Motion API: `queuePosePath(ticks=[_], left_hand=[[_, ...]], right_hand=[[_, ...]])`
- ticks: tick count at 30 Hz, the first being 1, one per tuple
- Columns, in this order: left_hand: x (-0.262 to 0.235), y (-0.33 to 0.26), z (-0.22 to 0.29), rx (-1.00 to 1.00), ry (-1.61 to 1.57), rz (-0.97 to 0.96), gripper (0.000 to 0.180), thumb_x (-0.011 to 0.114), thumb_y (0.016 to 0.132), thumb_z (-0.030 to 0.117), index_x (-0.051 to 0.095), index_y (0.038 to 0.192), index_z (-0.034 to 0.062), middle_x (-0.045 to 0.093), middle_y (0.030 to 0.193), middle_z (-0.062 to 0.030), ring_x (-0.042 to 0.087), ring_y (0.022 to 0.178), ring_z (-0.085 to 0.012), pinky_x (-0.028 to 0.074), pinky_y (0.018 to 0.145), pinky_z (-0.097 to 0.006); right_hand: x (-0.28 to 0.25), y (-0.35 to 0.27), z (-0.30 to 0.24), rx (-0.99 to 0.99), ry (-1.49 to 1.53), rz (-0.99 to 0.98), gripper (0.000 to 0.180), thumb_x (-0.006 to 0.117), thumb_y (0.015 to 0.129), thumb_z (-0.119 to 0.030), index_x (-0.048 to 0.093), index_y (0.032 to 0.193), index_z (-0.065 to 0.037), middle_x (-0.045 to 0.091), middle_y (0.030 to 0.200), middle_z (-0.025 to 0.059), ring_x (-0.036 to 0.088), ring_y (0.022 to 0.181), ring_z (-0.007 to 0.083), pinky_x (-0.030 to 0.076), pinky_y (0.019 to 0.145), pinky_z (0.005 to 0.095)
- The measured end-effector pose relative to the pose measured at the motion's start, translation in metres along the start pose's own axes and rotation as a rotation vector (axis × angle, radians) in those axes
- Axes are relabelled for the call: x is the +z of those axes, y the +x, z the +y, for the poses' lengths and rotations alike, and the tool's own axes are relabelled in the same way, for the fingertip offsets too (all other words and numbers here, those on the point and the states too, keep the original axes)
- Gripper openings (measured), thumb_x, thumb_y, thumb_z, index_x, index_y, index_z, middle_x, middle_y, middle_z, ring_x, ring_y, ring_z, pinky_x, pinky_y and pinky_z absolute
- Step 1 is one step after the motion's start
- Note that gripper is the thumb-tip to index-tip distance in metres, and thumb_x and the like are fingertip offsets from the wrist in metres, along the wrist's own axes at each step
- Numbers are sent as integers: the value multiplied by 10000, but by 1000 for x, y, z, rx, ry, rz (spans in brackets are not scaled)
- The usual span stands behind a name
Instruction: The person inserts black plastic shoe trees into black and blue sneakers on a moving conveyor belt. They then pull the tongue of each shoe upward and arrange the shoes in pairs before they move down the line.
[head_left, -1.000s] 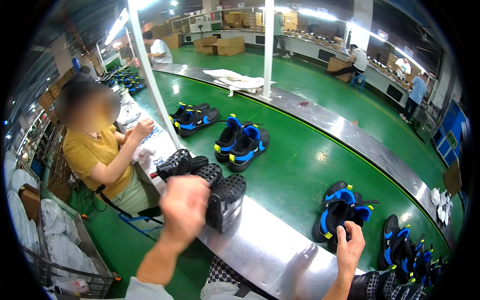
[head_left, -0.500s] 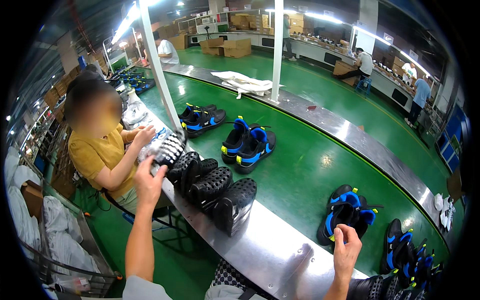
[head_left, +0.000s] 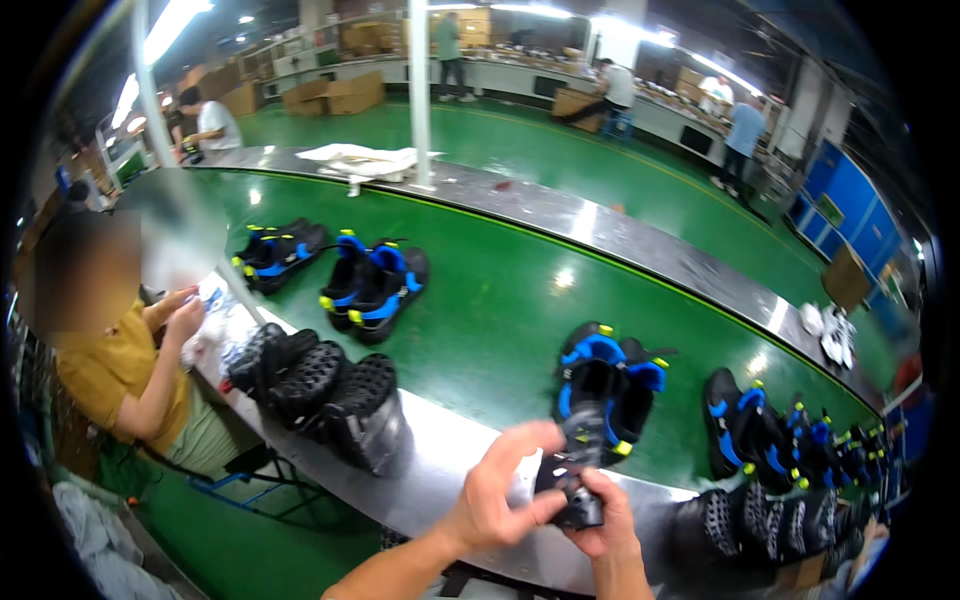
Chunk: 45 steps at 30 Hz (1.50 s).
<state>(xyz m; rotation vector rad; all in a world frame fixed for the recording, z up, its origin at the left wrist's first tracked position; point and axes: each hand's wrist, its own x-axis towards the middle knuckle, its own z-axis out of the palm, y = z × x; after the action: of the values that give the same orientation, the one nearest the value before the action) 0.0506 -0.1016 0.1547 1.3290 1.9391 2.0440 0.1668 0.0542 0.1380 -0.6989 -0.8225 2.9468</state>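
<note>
In front of me, above the metal edge of the bench, my left hand (head_left: 488, 495) curls its thumb and fingers around a glossy black piece (head_left: 582, 508) that motion has smeared, so its exact kind is unclear. From the other side my right hand (head_left: 614, 528) grips the same piece, thumb on top. Just beyond the hands stands a pair of black-and-blue shoes (head_left: 575, 375) with yellow-green tabs, partly hidden by the held piece. To the left, several black perforated shoe-shaped forms (head_left: 362, 395) stand in a row on the metal edge.
More perforated black forms (head_left: 722, 520) line the edge at right. Other shoe pairs (head_left: 375, 290) sit along the green surface (head_left: 480, 270), with more at far right. A person in a yellow top (head_left: 110, 370) sits at left. A white post (head_left: 420, 100) rises beyond.
My left hand has come from the row of perforated forms at left to the middle. Both hands now meet around a black piece. The view has swung right.
</note>
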Motion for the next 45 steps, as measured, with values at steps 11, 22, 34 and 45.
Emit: queuePosePath(ticks=[11,22,34,45], left_hand=[[64,63,-71,-504,-510,14,252,686,917,103,608,1130,-7,681,995,-97,688,874,-173,549,785,-299],[95,118,-123,-257,487,41,392,686,888,279,637,1172,14,675,1159,-195,640,1074,-375,498,936,-460],[84,165,-165,-302,441,-284,208,715,823,208,737,889,12,695,896,-250,678,897,-424,534,805,-480],[66,144,-169,-253,319,-181,200,702,849,189,752,946,22,702,809,-208,705,767,-323,531,708,-409]], right_hand=[[27,-29,-41,-286,-1910,493,628,674,885,-566,615,923,58,688,766,260,697,770,431,541,707,496],[-25,29,-111,-200,-1715,428,681,674,844,-577,662,725,93,672,772,282,684,770,400,516,718,469],[-16,129,-108,-239,-2063,674,482,686,867,-441,735,990,22,724,1024,246,707,995,387,566,860,471],[-24,155,-66,-478,-2506,493,153,643,872,-184,714,858,-49,746,864,160,748,800,288,591,673,387]])
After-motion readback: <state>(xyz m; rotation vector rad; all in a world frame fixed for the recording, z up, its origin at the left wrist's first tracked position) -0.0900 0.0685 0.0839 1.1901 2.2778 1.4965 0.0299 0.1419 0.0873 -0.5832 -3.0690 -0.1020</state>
